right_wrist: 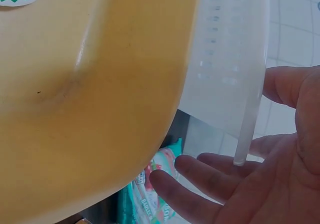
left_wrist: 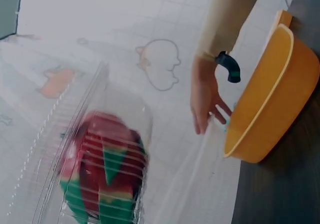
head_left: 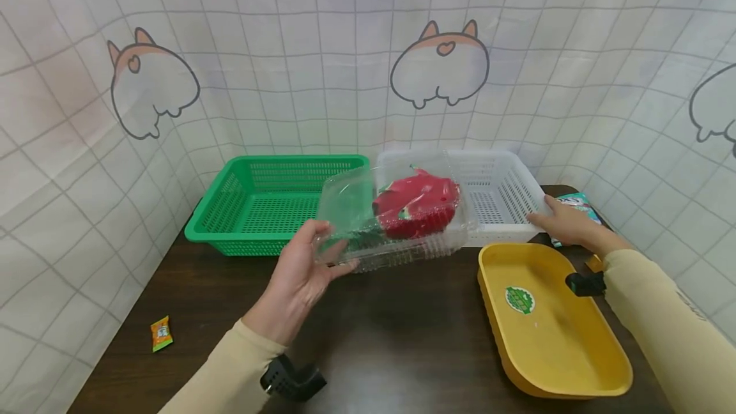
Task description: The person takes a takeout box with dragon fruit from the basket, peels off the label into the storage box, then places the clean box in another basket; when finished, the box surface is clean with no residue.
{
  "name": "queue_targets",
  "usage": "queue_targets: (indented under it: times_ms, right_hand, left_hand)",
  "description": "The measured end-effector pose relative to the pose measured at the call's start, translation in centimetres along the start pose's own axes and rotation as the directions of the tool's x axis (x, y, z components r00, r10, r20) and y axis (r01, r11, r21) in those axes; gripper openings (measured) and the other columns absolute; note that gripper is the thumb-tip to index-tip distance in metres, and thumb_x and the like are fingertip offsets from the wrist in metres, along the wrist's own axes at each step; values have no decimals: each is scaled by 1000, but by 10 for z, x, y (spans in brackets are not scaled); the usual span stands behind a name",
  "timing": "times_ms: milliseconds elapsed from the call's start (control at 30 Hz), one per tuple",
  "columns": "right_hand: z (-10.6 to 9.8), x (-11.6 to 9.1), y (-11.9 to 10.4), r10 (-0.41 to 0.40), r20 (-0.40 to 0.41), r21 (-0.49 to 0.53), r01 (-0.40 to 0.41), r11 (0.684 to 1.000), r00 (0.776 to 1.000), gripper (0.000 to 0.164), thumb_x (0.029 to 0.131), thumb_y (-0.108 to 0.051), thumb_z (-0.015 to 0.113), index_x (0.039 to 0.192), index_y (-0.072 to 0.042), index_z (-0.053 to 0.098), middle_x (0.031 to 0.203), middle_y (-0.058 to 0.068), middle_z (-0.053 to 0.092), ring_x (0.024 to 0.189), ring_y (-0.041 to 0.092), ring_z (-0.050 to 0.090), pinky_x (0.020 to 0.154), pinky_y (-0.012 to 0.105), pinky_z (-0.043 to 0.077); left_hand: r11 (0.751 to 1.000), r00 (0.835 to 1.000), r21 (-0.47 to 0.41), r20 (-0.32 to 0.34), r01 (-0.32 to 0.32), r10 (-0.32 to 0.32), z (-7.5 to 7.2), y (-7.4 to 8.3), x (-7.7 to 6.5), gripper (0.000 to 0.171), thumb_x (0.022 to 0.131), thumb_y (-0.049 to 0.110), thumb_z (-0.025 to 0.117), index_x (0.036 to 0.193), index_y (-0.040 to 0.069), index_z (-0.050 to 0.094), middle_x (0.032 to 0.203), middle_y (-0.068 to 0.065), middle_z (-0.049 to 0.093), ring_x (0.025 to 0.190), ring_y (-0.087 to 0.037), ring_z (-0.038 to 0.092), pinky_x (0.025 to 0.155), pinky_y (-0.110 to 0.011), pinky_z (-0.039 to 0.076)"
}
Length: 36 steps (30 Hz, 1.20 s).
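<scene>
My left hand [head_left: 301,273] grips the left end of a clear plastic clamshell box [head_left: 397,253], holding it tilted above the table. Inside sits a red and green bundle [head_left: 420,200], also visible through the ribbed plastic in the left wrist view. Over at the right, my right hand [head_left: 569,222] is at the right front corner of a white slotted basket [head_left: 500,234]. The right wrist view shows its thumb beside the basket's rim [right_wrist: 250,114] and the other fingers loosely extended past the corner. Part of the white basket is behind the clear box.
A green slotted basket [head_left: 247,248] stands at the back left. The yellow tub [head_left: 552,350] sits at the front right, below my right forearm. Behind my right hand lies a turquoise packet [head_left: 582,202]. One small orange packet [head_left: 161,333] lies at the left of the dark table [head_left: 397,337].
</scene>
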State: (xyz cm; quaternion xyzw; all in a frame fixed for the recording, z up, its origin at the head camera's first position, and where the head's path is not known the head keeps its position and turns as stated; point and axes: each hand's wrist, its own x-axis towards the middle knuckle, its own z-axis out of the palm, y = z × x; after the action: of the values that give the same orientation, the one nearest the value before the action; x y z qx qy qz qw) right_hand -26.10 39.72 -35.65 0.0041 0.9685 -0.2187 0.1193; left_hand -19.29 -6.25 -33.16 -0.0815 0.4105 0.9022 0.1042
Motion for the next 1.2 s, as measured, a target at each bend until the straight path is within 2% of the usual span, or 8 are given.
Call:
queue_targets:
  times_ms: [133,233,400,533,600,767,933,1200]
  right_hand:
    - [1,-1,1,-4,2,9,4,1000,1000,87,103,-46,38,148,16,-4,134,43,39,97,39,54,83,51,50]
    - [1,-3,1,-2,-3,5,2,1000,1000,87,104,-46,37,147,17,-4,135,43,38,98,40,54,84,52,50]
    - [0,-5,2,-4,-1,3,4,1000,1000,85,104,-44,36,147,17,-4,133,43,40,94,37,55,74,40,51]
    - [1,-6,1,-3,-8,5,3,1000,1000,85,104,-45,36,147,16,-4,134,43,38,98,40,54,83,53,50]
    - [2,-6,0,0,-19,1,0,1000,1000,85,104,-46,36,148,16,-3,135,44,38,100,43,53,89,61,46]
    - [5,-4,-2,-3,-36,-6,3,1000,999,85,104,-46,36,148,16,-2,135,44,38,100,43,54,91,62,45]
    - [7,-5,0,-3,-43,-35,2,999,999,85,104,-47,35,148,17,1,138,46,34,108,50,51,96,69,37]
    - [10,-6,0,8,-77,-33,-11,999,997,85,103,-48,36,148,17,4,137,45,35,106,50,50,95,69,37]
  left_hand:
    - [997,997,74,-73,2,3,14,-6,19,45,94,15,53,137,10,39,158,-12,16,143,-42,20,101,-68,34]
    - [989,992,146,-121,-10,28,23,-12,32,59,93,16,54,148,9,34,157,-13,19,142,-42,23,97,-65,40]
    - [974,982,225,-177,-20,61,40,-20,52,53,91,18,57,141,5,43,157,-12,23,140,-42,26,89,-58,50]
    - [961,975,273,-203,-35,93,52,-25,65,51,89,18,60,135,2,45,149,-14,31,132,-38,33,87,-57,51]
    - [953,967,298,-225,-51,121,57,-28,72,43,88,18,61,125,3,46,135,-12,38,110,-28,44,85,-56,52]
    - [918,949,389,-255,-77,188,71,-35,90,32,87,20,63,109,8,43,111,-8,41,73,-16,33,78,-51,53]
    - [862,934,501,-266,-78,239,87,-45,103,41,86,25,66,117,11,44,112,-8,47,80,-18,40,68,-39,45]
    - [784,922,611,-234,-106,308,103,-66,116,49,88,31,66,126,11,42,110,-10,52,85,-25,48,70,-38,42]
